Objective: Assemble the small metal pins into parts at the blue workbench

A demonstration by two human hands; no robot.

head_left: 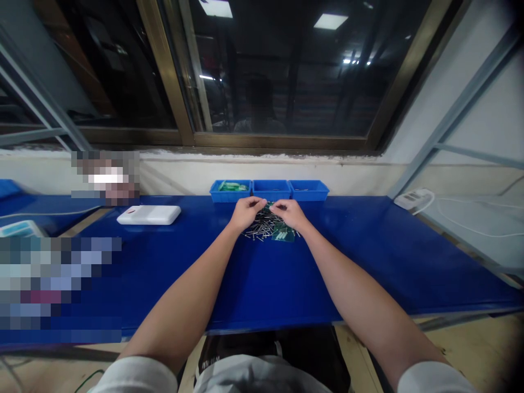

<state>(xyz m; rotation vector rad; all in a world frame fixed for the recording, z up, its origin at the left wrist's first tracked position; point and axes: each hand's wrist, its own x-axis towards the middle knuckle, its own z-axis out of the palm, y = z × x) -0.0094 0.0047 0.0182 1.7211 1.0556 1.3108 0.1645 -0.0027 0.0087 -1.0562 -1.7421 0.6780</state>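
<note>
My left hand [245,213] and my right hand [291,213] meet over a heap of screws [262,228] on the blue table. Thumb and fingers of each are pinched together. Between the fingertips shows a small green plastic bag [268,206], partly hidden by the hands and hard to make out against the screws. Under my right hand, at the heap's near right edge, lies another green bag [283,233] with several small white pieces in or on it.
Behind the heap stand three blue bins in a row: the left bin [230,197] with green packets, the middle bin [271,191] and the right bin [310,195]. A white power bank-like box [149,215] lies left. At far right is a white power strip [411,198] with a cable.
</note>
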